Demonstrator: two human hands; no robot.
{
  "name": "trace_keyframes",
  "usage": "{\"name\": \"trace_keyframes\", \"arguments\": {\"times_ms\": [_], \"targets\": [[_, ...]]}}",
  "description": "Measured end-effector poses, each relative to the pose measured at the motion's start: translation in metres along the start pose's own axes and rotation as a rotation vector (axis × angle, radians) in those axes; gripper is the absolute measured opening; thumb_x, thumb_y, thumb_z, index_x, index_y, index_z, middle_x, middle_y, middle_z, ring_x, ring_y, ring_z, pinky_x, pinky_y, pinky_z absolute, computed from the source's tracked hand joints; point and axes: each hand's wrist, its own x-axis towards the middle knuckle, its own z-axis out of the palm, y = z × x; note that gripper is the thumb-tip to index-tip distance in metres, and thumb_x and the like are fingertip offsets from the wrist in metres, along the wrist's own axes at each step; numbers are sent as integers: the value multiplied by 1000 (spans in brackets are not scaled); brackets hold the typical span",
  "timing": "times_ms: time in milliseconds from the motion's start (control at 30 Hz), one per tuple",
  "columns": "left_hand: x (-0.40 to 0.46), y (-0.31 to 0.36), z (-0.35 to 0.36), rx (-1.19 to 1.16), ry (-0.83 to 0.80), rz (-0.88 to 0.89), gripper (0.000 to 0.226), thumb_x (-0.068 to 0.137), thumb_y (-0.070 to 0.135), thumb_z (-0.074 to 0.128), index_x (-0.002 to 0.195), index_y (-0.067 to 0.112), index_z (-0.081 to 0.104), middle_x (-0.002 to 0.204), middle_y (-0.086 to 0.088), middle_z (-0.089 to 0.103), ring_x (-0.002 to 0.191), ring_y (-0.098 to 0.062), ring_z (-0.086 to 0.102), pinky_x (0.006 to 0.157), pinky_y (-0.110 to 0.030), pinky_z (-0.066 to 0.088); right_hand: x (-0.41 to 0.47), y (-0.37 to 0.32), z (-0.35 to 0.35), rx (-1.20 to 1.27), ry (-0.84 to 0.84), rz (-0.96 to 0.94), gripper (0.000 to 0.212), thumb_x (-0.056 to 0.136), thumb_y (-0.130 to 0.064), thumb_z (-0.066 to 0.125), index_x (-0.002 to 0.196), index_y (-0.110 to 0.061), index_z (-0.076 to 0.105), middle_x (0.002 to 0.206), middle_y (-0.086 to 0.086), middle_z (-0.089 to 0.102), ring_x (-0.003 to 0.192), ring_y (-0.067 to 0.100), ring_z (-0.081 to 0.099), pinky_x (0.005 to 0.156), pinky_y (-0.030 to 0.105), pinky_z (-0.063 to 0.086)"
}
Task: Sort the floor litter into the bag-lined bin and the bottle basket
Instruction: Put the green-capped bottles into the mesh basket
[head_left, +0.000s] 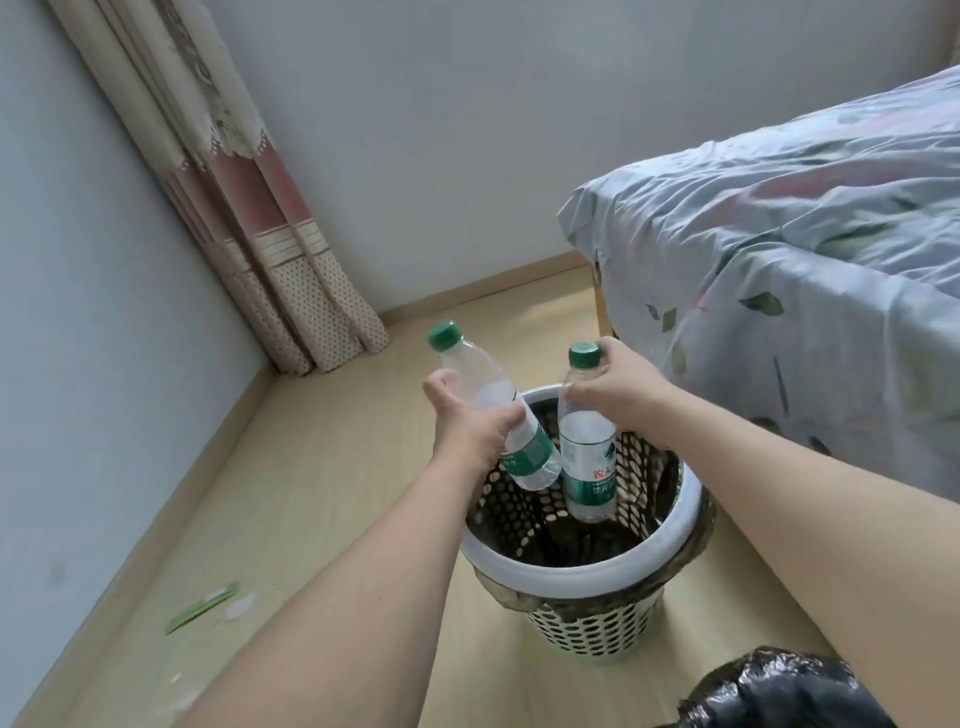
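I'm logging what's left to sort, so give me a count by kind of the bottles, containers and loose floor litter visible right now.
Plastic bottles with green caps: 2, one in the left hand at, one in the right hand at
Perforated basket: 1
Black-bag-lined bin: 1
Green paper strip on the floor: 1
White scrap beside it: 1
Total: 6

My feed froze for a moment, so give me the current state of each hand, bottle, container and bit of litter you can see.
Left hand: grips left bottle at mid-body.
Right hand: grips right bottle near neck.
Left bottle: capped, tilted, base over basket.
Right bottle: capped, upright, lower part inside basket.
Basket: upright on floor, dark liner inside.
Black bag: at bottom edge, mostly cut off.
Green wrapper: flat on floor by wall.
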Motion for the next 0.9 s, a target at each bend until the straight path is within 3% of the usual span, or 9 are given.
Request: {"name": "trace_keyframes", "arguments": {"times_ms": [100,167,333,433,600,733,900], "targets": [[6,-24,22,99,-69,-42,72,69,17,71,118,37,22,102,4,44,90,-18,53,86,-49,54,8,30,15,-125,-48,27,48,77,-25,70,119,-25,46,103,2,63,91,21,60,76,37,54],[10,-38,30,185,-80,-63,64,71,25,72,114,33,25,102,3,49,88,-16,54,82,-43,54,14,44,24,-230,-72,46,53,78,-23,69,124,-26,44,100,2,63,91,23,60,71,36,54],[21,-61,44,331,-115,-74,56,74,40,70,117,26,36,113,1,53,95,-18,55,68,-30,43,28,68,46,-441,-129,130,43,80,-17,68,119,-19,52,106,5,59,102,26,56,90,40,51],[28,-71,50,427,-121,-61,65,71,42,71,124,21,41,121,0,46,103,-19,54,72,-29,44,33,78,56,-499,-152,127,37,86,-20,67,119,-17,52,108,6,58,102,25,57,92,38,49],[35,-87,56,554,-258,-185,75,76,23,74,137,19,30,111,-1,53,80,-9,53,58,-20,40,34,90,64,-561,-173,94,32,88,-18,65,118,-15,55,99,3,54,88,19,53,82,30,48],[37,-95,61,642,-305,-239,78,84,22,70,145,15,23,118,-5,49,94,-17,53,71,-24,46,34,91,62,-583,-177,82,32,89,-15,63,119,-14,55,98,4,52,87,20,51,81,30,47],[37,-100,64,693,-316,-217,54,83,25,69,130,14,44,111,-4,55,95,-19,56,75,-29,49,29,86,61,-585,-179,90,33,88,-15,63,120,-13,54,100,5,53,89,21,53,82,30,48]]}}
